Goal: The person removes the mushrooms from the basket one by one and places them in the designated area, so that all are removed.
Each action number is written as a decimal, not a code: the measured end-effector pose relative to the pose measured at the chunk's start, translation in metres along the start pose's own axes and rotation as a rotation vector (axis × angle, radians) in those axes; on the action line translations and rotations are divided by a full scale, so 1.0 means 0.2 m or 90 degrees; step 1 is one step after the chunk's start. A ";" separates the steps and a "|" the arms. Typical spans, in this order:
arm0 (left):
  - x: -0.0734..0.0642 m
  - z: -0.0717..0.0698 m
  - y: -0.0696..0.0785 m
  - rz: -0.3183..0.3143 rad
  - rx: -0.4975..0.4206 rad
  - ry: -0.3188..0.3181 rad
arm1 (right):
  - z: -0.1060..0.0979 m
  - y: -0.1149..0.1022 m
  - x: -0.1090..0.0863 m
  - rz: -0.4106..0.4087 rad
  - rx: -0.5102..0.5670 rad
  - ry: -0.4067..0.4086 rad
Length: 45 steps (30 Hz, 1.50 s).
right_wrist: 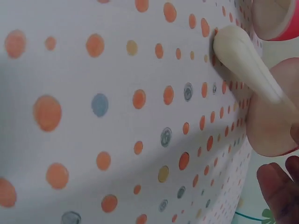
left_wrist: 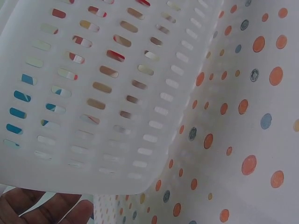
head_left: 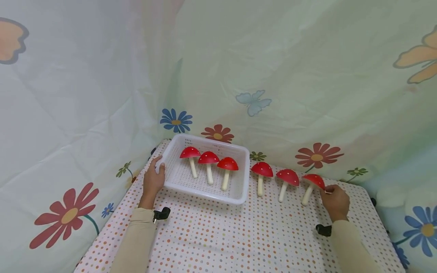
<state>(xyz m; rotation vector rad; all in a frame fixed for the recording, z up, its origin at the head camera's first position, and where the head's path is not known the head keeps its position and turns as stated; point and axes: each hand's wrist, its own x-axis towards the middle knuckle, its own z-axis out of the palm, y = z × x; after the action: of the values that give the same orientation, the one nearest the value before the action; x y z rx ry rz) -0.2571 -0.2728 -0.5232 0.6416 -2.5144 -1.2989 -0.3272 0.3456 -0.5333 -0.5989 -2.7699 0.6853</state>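
Note:
My left hand (head_left: 153, 182) grips the left end of a white plastic basket (head_left: 205, 194) at the rim. In the left wrist view, fingertips (left_wrist: 77, 212) show past the rim of the slotted basket. Three red-capped toy mushrooms with white dots and cream stems lie inside, the middle one (head_left: 209, 157) among them. On the right, my right hand (head_left: 336, 201) pinches the cap edge of a toy mushroom (head_left: 314, 180), the rightmost of three lying outside the basket. Its pale stem (right_wrist: 247, 60) and cap underside face the right wrist camera.
Between the basket and the right hand lie two more toy mushrooms, one near the basket (head_left: 262, 169) and one in the middle (head_left: 288, 176). A dotted cloth covers the table (head_left: 218, 239). A flower-printed curtain (head_left: 211, 76) hangs along the back and sides.

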 end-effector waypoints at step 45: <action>0.02 0.04 -0.03 0.015 0.014 0.026 | 0.71 -1.96 -0.43 -0.521 0.313 -0.258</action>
<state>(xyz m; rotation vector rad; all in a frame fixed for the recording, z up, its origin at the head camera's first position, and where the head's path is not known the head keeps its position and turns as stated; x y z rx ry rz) -0.2628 -0.2729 -0.5328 0.6351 -2.4995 -1.2386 -0.4251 -0.0653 -0.4754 0.8010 -2.6318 1.2769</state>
